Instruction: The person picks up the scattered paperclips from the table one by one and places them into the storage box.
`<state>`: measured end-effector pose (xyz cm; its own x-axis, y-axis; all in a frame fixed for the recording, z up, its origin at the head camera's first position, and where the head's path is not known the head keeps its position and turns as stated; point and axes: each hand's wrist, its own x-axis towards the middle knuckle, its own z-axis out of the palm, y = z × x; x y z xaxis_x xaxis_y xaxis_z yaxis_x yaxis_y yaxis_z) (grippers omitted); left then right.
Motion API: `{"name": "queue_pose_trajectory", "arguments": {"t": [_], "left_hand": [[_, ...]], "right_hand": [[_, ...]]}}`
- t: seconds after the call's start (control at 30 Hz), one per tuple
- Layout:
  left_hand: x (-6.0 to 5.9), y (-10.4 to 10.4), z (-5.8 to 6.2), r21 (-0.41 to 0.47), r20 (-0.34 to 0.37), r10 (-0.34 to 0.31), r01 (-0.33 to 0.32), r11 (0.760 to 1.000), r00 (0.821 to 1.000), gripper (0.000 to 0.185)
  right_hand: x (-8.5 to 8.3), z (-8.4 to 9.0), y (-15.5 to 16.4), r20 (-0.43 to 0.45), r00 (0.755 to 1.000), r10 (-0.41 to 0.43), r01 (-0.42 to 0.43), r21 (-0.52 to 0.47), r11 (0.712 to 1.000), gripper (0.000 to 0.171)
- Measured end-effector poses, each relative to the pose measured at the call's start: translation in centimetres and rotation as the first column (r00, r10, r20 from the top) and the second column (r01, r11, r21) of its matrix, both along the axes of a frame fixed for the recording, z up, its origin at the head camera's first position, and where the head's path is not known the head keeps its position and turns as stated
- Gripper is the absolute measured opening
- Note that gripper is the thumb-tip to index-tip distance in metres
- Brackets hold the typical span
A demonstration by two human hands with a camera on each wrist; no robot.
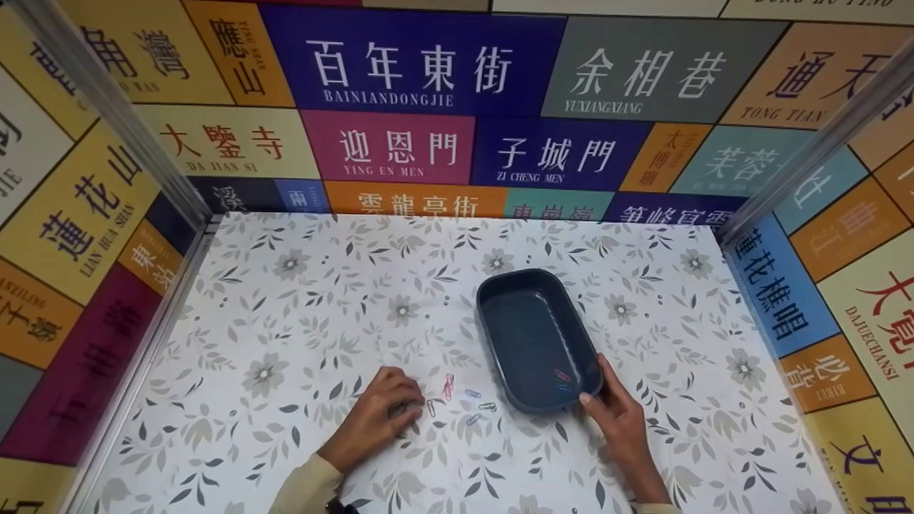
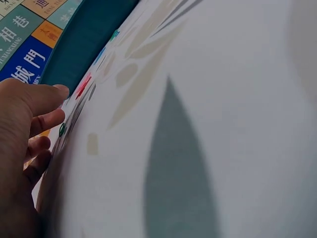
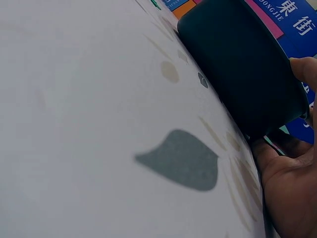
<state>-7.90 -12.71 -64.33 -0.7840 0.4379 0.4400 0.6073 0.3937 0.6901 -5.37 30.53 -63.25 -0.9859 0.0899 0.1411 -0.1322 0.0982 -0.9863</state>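
A dark blue-grey rectangular tray lies on the flowered tabletop, right of centre, with two paper clips inside its near end. My right hand grips the tray's near right corner, thumb on the rim and fingers along the side; in the right wrist view the tray stands above my palm. My left hand rests on the table to the tray's left, its fingers curled down. In the left wrist view the fingertips curl against a green clip. Several coloured clips lie loose between hand and tray.
The tabletop has a white cover with a grey leaf-and-flower print. Panels with coloured street-name signs wall it in at the back, left and right. Metal posts stand at the two far corners.
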Motion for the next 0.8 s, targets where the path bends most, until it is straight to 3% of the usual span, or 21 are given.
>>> {"name": "queue_pose_trajectory", "arguments": {"t": [0.1, 0.43, 0.8], "left_hand": [[-0.6, 0.1, 0.1, -0.049, 0.037, -0.009, 0.011, 0.999, 0.999, 0.014], [-1.8, 0.1, 0.5, -0.097, 0.066, -0.090, 0.096, 0.991, 0.994, 0.015], [-2.5, -0.2, 1.1, -0.153, -0.021, -0.169, 0.164, 0.975, 0.985, 0.009]], "right_hand": [[0.1, 0.1, 0.0, 0.014, 1.000, 0.008, -0.007, -0.018, 1.000, 0.075], [0.0, 0.1, 0.0, 0.004, 1.000, -0.011, 0.011, -0.016, 1.000, 0.074], [0.1, -0.1, -0.2, -0.012, 1.000, -0.012, 0.012, -0.019, 1.000, 0.073]]}}
